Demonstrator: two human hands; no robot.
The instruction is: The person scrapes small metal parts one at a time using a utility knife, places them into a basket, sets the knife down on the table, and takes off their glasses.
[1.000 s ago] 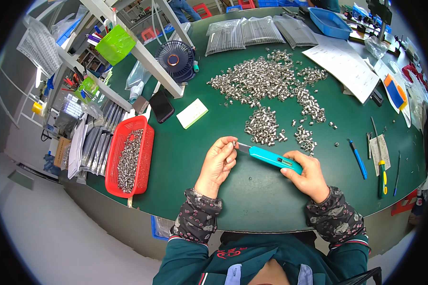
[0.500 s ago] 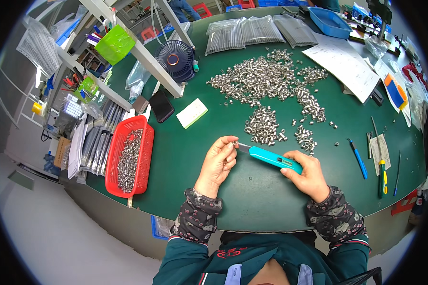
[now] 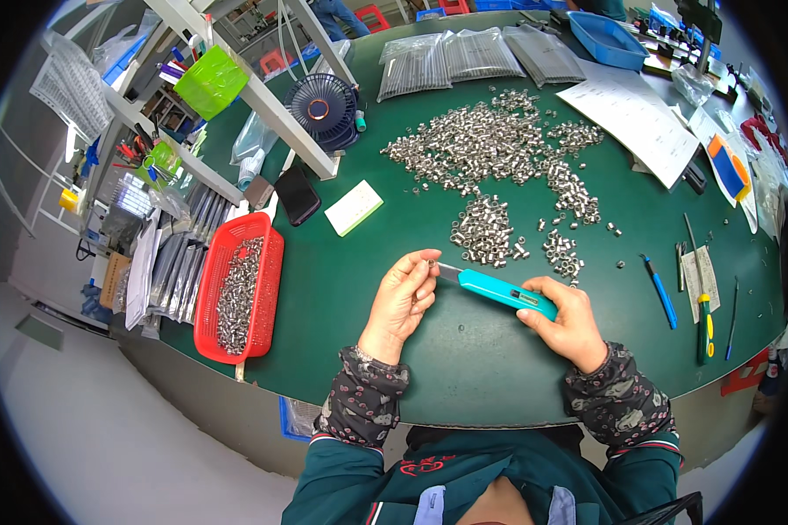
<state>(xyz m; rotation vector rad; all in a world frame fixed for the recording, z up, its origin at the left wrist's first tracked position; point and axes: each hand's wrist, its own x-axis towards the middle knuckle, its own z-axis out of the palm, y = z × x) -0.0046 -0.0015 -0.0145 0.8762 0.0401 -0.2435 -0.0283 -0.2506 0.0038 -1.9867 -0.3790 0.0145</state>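
Note:
My left hand [image 3: 401, 300] pinches a small silvery metal ring [image 3: 432, 263] between thumb and forefinger. Wrapped round a turquoise utility knife [image 3: 497, 291] is my right hand [image 3: 566, 320]. The knife's blade [image 3: 447, 271] points left, its tip at the ring; whether it goes inside the ring or only touches it I cannot tell. Beyond my hands lies a small heap of the same metal rings [image 3: 483, 231], with a far larger pile [image 3: 477, 140] behind it. On the left stands a red plastic basket [image 3: 274, 289] holding many small metal pieces.
On the green table [image 3: 350, 280] lie a white-and-green pad [image 3: 354, 208], a black phone [image 3: 299, 194] and a dark fan [image 3: 321, 111]. At the right are a blue-handled tool [image 3: 661, 296], a yellow-green screwdriver [image 3: 704, 328] and paper sheets [image 3: 630, 118]. Bagged rods [image 3: 481, 57] and a blue tray [image 3: 608, 42] sit at the back.
Barely anything differs. The fingers of my left hand have shifted very slightly at the ring; the knife stays in the same place.

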